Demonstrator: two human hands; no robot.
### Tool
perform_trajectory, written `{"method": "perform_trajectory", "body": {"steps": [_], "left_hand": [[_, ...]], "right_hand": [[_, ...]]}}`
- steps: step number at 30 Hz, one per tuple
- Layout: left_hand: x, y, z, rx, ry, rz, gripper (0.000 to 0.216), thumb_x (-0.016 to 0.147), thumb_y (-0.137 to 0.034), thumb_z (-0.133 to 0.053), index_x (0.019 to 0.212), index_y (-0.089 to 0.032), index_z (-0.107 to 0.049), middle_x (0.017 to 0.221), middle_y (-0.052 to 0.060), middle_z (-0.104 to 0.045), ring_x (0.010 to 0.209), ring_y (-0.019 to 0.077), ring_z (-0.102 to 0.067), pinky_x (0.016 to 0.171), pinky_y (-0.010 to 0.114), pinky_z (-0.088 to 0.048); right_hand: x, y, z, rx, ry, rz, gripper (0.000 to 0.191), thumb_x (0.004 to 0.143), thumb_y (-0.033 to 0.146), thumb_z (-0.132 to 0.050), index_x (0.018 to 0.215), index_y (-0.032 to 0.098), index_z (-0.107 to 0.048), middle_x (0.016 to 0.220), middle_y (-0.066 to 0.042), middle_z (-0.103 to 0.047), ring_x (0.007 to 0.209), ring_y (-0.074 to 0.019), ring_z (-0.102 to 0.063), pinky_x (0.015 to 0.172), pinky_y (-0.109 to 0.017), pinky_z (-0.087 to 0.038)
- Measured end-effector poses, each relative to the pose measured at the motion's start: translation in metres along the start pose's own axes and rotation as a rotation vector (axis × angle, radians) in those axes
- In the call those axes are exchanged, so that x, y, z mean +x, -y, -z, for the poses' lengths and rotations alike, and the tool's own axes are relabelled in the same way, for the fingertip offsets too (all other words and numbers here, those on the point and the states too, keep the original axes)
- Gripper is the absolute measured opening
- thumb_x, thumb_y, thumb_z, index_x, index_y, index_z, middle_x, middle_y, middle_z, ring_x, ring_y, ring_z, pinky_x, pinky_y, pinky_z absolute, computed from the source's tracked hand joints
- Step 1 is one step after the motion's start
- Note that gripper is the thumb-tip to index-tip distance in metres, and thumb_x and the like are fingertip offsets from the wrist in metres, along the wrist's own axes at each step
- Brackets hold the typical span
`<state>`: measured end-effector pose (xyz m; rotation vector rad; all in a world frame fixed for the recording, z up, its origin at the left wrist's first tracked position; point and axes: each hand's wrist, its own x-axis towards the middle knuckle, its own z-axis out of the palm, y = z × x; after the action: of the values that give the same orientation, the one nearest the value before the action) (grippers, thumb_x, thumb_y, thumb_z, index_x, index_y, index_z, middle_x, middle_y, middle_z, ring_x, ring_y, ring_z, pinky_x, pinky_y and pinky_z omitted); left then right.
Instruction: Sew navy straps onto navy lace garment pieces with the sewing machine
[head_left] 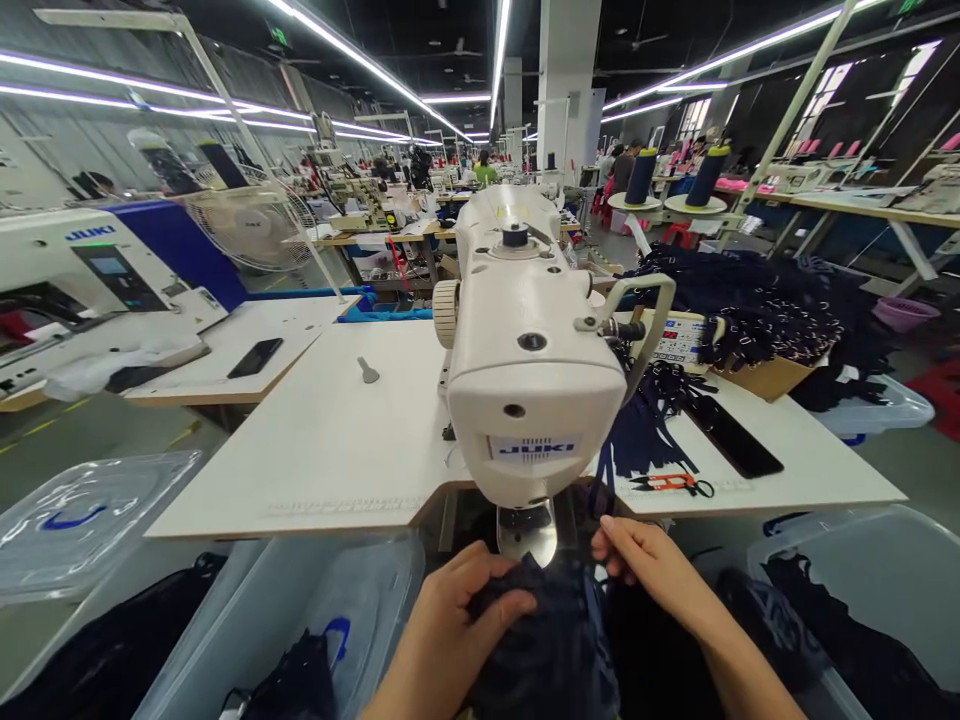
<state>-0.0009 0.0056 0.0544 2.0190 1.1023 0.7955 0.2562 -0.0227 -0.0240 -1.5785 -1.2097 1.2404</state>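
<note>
Left hand (476, 612): thumb and fingers pinch cloth (551, 640)
Right hand (649, 565): fingers curled; cannot tell if holding anything
Cloth: mostly between the hands
Machine (536, 395): beyond both hands

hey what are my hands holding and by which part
Your left hand pinches the dark cloth near its upper left edge, between thumb and fingers. Whether your right hand holds anything can't be told.
</note>
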Motion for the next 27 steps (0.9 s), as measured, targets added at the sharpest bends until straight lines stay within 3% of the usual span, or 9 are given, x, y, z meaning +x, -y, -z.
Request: {"method": "perform_trajectory", "body": {"steps": [3,6,8,11,14,18,22,27], "left_hand": [[0.005,-0.002,0.004,0.03,0.046,-0.044,0.014,0.089,-0.032,-0.06,0.082,-0.023,-0.07,0.07,-0.003,-0.063,0.061,0.0115,-0.061,0.055,0.017,-0.046],[0.012,-0.002,0.0,0.157,0.054,-0.086,0.016,0.093,-0.028,-0.053,0.091,-0.026,-0.069,0.075,-0.003,-0.065,0.067,0.0126,-0.063,0.058,0.019,-0.046],[0.016,0.001,-0.006,0.354,-0.006,-0.116,0.016,0.094,-0.027,-0.052,0.091,-0.025,-0.068,0.078,-0.001,-0.064,0.07,0.0156,-0.063,0.058,0.022,-0.046],[0.021,0.009,-0.015,0.621,-0.147,-0.235,0.022,0.096,-0.028,-0.047,0.088,-0.022,-0.066,0.081,0.002,-0.063,0.075,0.0202,-0.061,0.065,0.031,-0.048],[0.02,0.014,-0.02,0.715,-0.26,-0.384,0.024,0.098,-0.024,-0.042,0.102,-0.02,-0.065,0.096,0.006,-0.065,0.09,0.0233,-0.06,0.078,0.038,-0.048],[0.015,0.015,-0.022,0.667,-0.197,-0.557,0.031,0.101,-0.018,-0.033,0.108,-0.018,-0.064,0.104,0.004,-0.067,0.096,0.0189,-0.06,0.087,0.034,-0.045],[0.011,0.013,-0.025,0.674,-0.174,-0.52,0.031,0.1,-0.037,-0.042,0.11,-0.017,-0.063,0.107,0.005,-0.069,0.1,0.0212,-0.062,0.089,0.036,-0.043],[0.003,0.016,-0.034,0.626,-0.242,-0.475,0.026,0.1,-0.026,-0.041,0.111,-0.021,-0.064,0.114,0.001,-0.068,0.11,0.02,-0.06,0.093,0.036,-0.037]], "right_hand": [[0.022,-0.048,0.008,0.044,-0.09,-0.104,0.034,0.077,0.052,-0.063,0.077,0.019,-0.068,0.064,0.0,-0.066,0.055,-0.0175,-0.061,0.053,-0.028,-0.046],[0.036,-0.076,0.0,0.171,-0.136,-0.139,0.043,0.071,0.05,-0.07,0.101,0.02,-0.065,0.083,-0.002,-0.07,0.073,-0.0209,-0.068,0.064,-0.032,-0.052],[0.043,-0.083,-0.012,0.283,-0.122,-0.157,0.047,0.072,0.05,-0.071,0.107,0.02,-0.063,0.097,-0.005,-0.07,0.086,-0.0206,-0.069,0.071,-0.032,-0.054],[0.047,-0.083,-0.032,0.43,-0.065,-0.181,0.04,0.072,0.05,-0.074,0.093,0.017,-0.068,0.097,-0.007,-0.071,0.086,-0.0164,-0.069,0.069,-0.024,-0.053],[0.043,-0.078,-0.047,0.553,0.005,-0.234,0.036,0.071,0.047,-0.076,0.086,0.016,-0.067,0.084,-0.005,-0.071,0.068,-0.0107,-0.067,0.056,-0.017,-0.049],[0.028,-0.071,-0.055,0.693,0.095,-0.301,0.036,0.07,0.043,-0.08,0.089,0.017,-0.064,0.077,-0.001,-0.069,0.059,-0.0073,-0.064,0.054,-0.015,-0.048],[0.01,-0.06,-0.06,0.764,0.186,-0.286,0.035,0.068,0.045,-0.081,0.083,0.019,-0.063,0.074,0.002,-0.066,0.059,-0.0063,-0.061,0.058,-0.016,-0.046],[-0.012,-0.03,-0.06,0.705,0.311,-0.219,0.033,0.068,0.044,-0.081,0.073,0.015,-0.065,0.064,0.003,-0.059,0.054,-0.0072,-0.052,0.054,-0.019,-0.041]]}}
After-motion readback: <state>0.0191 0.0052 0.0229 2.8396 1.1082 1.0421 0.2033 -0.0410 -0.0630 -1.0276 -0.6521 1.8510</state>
